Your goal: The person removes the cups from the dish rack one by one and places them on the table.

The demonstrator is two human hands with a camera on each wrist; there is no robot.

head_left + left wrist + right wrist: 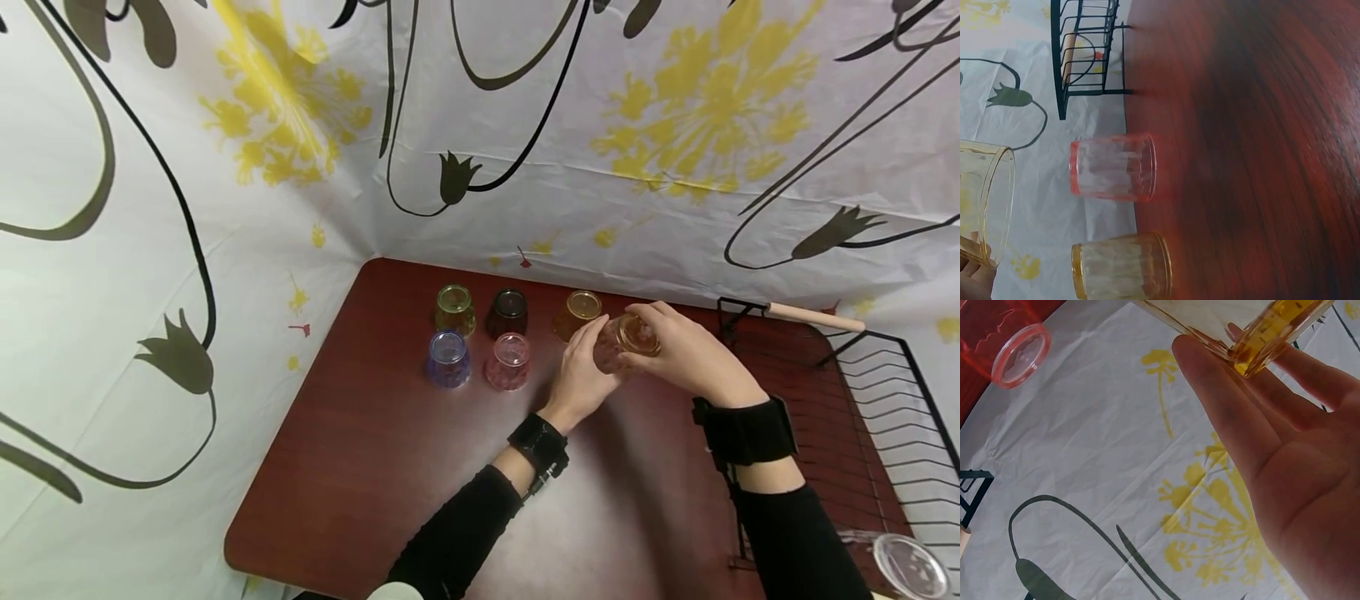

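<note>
Your reddish-brown desk (360, 467) carries upturned glasses: green (455, 309), dark brown (507, 313) and amber (577, 314) in the back row, purple (448, 359) and pink (507, 362) in front. A black wire dish rack (862, 417) stands at your right.

Amber glass (1260, 325) — cropped (base only showing).

The pale amber ribbed glass tumbler (628, 340) is held above the dark red wooden table, tilted, with its thick base turned toward the head camera. It sits between both hands, near the orange glass. In the right wrist view its base rests against the fingertips.
</note>
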